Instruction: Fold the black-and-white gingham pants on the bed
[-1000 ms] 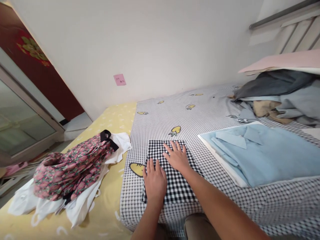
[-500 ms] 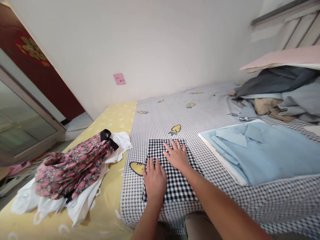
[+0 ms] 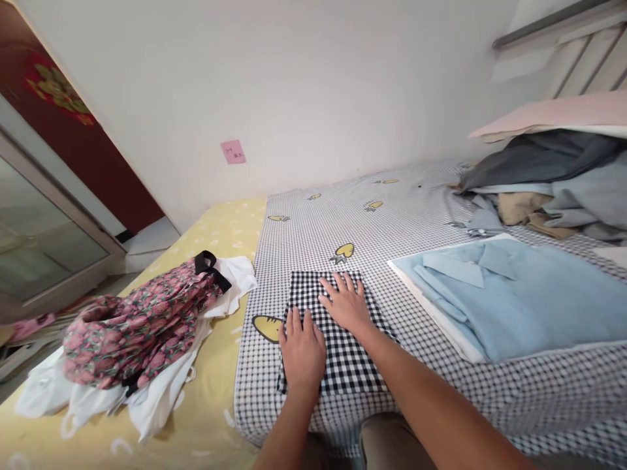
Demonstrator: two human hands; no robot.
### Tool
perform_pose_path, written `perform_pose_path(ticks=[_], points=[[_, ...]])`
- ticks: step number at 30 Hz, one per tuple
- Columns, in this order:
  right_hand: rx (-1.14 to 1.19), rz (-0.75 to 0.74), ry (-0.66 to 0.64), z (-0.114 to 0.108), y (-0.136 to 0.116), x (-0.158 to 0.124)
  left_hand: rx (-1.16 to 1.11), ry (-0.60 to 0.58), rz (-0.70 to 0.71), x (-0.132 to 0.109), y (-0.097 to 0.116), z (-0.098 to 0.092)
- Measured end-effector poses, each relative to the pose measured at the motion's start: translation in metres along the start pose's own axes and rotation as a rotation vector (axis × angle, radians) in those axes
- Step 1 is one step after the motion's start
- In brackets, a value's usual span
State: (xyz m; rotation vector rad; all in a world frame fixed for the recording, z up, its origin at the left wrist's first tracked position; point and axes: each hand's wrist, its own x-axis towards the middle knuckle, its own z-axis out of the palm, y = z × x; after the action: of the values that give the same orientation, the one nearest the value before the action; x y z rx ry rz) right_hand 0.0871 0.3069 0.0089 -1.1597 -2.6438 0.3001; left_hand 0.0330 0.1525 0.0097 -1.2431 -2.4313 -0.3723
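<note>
A folded black-and-white checked cloth point(image 3: 347, 359) lies flat on the checked bedsheet point(image 3: 416, 215) near the bed's front edge. My left hand point(image 3: 301, 349) rests palm down on the cloth's left side, fingers spread. Just above and to the right, my right hand point(image 3: 345, 303) presses flat on its upper middle, fingers also apart. Neither hand grips anything.
A folded light blue shirt point(image 3: 514, 294) lies on a white one at the right. Behind it is a heap of grey and tan clothes point(image 3: 548, 189). On the yellow sheet point(image 3: 215, 418) at the left lie a floral garment point(image 3: 142, 320) and white clothes point(image 3: 161, 398).
Both hands stay flat on the checked cloth. The view has shifted slightly; nothing else has moved.
</note>
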Motion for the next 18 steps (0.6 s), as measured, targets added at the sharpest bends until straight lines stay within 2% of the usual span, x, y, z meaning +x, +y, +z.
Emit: perform_pose_path(ticks=[8,18], points=[[-0.022,-0.004,0.024,-0.0010,-0.0006,-0.0010,0.012,-0.001,0.010,-0.0016,-0.0020,0.0037],[-0.014,0.007,-0.002,-0.0015,-0.0002,-0.0008,0.010,-0.014,0.007,-0.0006,-0.0003,-0.0010]])
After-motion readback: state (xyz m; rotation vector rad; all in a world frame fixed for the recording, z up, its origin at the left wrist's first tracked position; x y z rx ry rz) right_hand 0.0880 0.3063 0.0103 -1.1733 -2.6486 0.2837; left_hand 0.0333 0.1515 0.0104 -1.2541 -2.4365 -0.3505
